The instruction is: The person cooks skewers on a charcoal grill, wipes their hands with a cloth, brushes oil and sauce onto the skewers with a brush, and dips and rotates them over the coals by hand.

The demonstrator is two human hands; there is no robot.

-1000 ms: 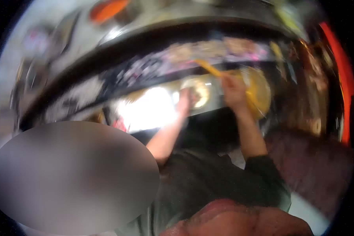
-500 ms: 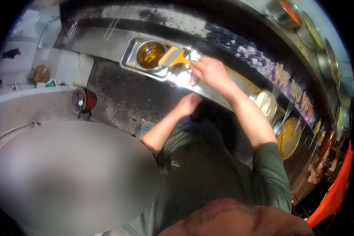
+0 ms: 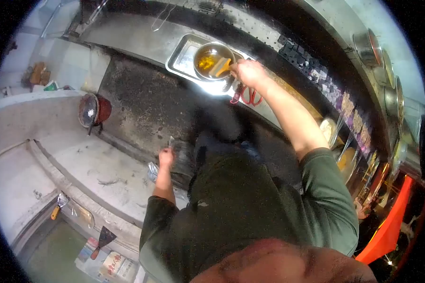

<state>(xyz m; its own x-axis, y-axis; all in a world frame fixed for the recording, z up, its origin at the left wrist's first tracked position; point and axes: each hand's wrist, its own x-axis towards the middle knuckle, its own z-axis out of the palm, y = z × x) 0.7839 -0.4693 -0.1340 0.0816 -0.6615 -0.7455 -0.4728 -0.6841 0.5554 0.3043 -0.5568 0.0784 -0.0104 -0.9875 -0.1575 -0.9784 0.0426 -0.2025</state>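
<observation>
My right hand (image 3: 249,73) is closed round the orange handle of a flat basting brush (image 3: 223,66). The brush's head dips into a round metal bowl (image 3: 195,57) of yellow-brown oil. The bowl stands in a steel tray (image 3: 175,60) on the counter ledge. Red-handled scissors (image 3: 251,95) lie just below that hand. Down at my left side, my left hand (image 3: 165,157) is closed, held low over the dark floor. A small pale thing sticks up by its fingers, too blurred to name.
Skewers (image 3: 353,115) lie over the long charcoal grill (image 3: 311,70) beyond the ledge. Bowls of white paste (image 3: 327,130) and brown sauce (image 3: 347,160) stand at right. A reddish pot (image 3: 102,110) sits at left. At lower left lies a scraper (image 3: 105,237).
The brush has moved from beside the bowl into it with my right hand. My left hand has swung down and left, away from the counter. The view has shifted.
</observation>
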